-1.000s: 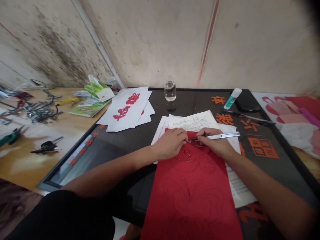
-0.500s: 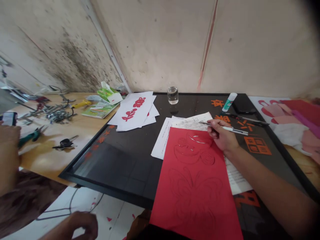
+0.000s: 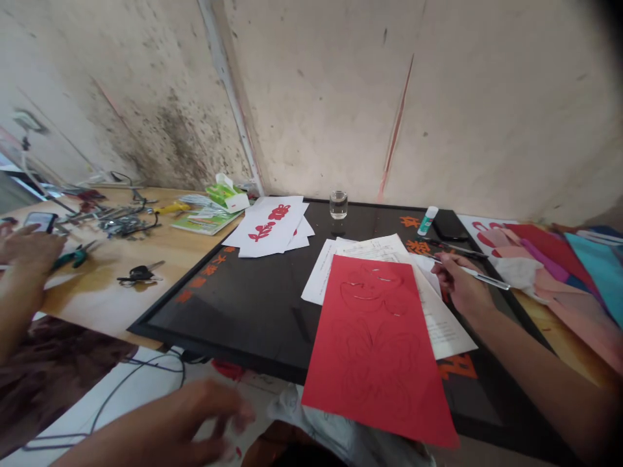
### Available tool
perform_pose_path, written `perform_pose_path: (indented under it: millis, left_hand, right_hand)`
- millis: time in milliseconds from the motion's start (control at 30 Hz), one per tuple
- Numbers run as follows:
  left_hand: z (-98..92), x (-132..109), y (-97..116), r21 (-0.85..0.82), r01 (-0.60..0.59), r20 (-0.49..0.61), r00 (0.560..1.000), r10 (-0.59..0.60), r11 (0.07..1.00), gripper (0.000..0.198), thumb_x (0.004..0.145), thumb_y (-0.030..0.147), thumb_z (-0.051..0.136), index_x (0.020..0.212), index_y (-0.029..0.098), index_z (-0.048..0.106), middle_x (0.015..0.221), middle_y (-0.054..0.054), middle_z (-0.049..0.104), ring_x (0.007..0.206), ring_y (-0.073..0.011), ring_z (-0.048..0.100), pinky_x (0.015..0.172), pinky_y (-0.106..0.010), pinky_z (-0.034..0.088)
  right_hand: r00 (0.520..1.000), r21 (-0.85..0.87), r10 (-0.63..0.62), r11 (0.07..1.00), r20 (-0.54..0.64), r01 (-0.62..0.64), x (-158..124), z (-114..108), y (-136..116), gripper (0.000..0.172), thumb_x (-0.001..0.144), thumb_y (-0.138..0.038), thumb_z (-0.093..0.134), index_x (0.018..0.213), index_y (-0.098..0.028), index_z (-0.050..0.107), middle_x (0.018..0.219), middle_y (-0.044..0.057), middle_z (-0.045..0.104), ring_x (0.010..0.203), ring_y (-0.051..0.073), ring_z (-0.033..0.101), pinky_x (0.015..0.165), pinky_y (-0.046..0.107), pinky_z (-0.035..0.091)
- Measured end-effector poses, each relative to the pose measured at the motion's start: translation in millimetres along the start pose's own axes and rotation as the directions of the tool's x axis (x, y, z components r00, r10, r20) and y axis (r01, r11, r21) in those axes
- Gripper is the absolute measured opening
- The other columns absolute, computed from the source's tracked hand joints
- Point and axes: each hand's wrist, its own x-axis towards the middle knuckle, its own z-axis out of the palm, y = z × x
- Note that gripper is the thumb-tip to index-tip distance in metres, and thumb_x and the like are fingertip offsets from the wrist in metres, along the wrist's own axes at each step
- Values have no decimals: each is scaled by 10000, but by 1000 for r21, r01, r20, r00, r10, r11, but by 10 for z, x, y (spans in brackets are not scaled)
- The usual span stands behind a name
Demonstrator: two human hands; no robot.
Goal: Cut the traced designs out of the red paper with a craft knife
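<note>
My right hand (image 3: 457, 280) is closed around a slim craft knife (image 3: 487, 279) with a white handle, just right of the red paper. That red sheet (image 3: 379, 324) bears pencil outlines of a butterfly and rounded shapes, with a few thin cut slits near its top. It lies over printed white pages (image 3: 438, 331), and its lower end hangs past the table edge. My left hand (image 3: 214, 415) hovers in front of the table, empty, slightly blurred, thumb and fingers apart.
The black table (image 3: 233, 305) holds a glass of water (image 3: 339, 205), white sheets with red cut-outs (image 3: 267, 227), a glue stick (image 3: 427, 221) and a phone (image 3: 450, 226). Coloured paper (image 3: 545, 250) lies right. On the left, another person's hand (image 3: 34, 246) touches a phone, near keys (image 3: 142, 272).
My right hand has moved right with the craft knife, off the red paper's top edge. My left hand has moved right and its fingers have spread. The view has shifted somewhat.
</note>
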Motion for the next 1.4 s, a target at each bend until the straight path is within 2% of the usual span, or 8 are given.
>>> perform_pose_path:
  millis: [133, 267, 367, 633, 833, 1133, 1300, 1400]
  left_hand:
    - [-321, 961, 449, 54, -393, -115, 911, 397, 918, 285, 958, 229, 473, 1168, 252, 664, 1114, -41, 703, 1034, -166, 638, 913, -287, 477]
    - [-322, 1850, 529, 312, -424, -244, 829, 503, 851, 289, 920, 140, 475, 1119, 180, 681, 1143, -85, 697, 1067, -209, 628, 965, -371, 460]
    - [-182, 2166, 461, 344, -419, -260, 818, 514, 840, 270, 912, 162, 506, 1112, 168, 687, 1220, -104, 670, 1155, -260, 586, 1017, -442, 420]
    - [54, 2145, 364, 344, -388, -331, 802, 497, 855, 301, 944, 264, 484, 1173, 198, 668, 1316, -80, 622, 1193, -263, 558, 1028, -443, 416]
    - [-124, 2177, 268, 184, -137, -583, 782, 220, 973, 440, 958, 283, 433, 1365, 136, 511, 1359, -156, 557, 1290, -317, 448, 1077, -518, 333]
    - [-392, 2537, 311, -152, -36, -460, 887, -38, 988, 564, 791, 304, 672, 1325, 169, 552, 1095, -125, 695, 1034, -317, 615, 908, -435, 457]
    - [-417, 2772, 376, -425, -79, -449, 884, -134, 902, 754, 683, 170, 738, 1388, 132, 474, 946, -88, 707, 902, -247, 647, 893, -389, 470]
    - [-388, 2835, 346, -631, -158, -405, 902, -149, 759, 545, 715, 147, 700, 1246, 119, 583, 922, -83, 708, 870, -217, 664, 879, -368, 497]
  right_hand:
    - [998, -55, 30, 998, 56, -27, -252, -109, -13, 327, 705, -470, 777, 916, -231, 707, 729, 19, 696, 555, 105, 534, 416, 189, 378]
    - [975, -366, -105, 915, 198, 173, -489, -37, -102, 325, 834, -488, 667, 1078, -273, 681, 948, 40, 740, 885, 202, 660, 709, 303, 537]
    - [914, -513, -166, 784, 371, 351, -593, 41, -96, 341, 907, -480, 579, 1186, -291, 633, 1099, 47, 729, 1085, 256, 644, 954, 422, 494]
    - [773, -589, -301, 512, 558, 625, -572, 34, 183, 361, 960, -371, 513, 1309, -285, 542, 1229, 68, 683, 1130, 258, 644, 989, 443, 494]
    - [759, -666, -283, 367, 586, 650, -591, 34, 138, 473, 887, -447, 608, 1312, -254, 530, 1258, 115, 655, 1167, 338, 612, 974, 522, 487]
    - [883, -539, -310, 704, 353, 463, -594, -29, 170, 492, 885, -412, 627, 1332, -250, 500, 1215, 104, 675, 1149, 282, 637, 993, 441, 503]
    - [893, -594, -279, 670, 354, 445, -603, -23, 164, 449, 890, -419, 616, 1296, -245, 533, 1167, 106, 699, 1081, 280, 670, 964, 444, 517]
    - [906, -610, -260, 673, 334, 418, -616, -8, 140, 447, 897, -435, 607, 1298, -250, 537, 1180, 102, 697, 1092, 284, 664, 969, 453, 510]
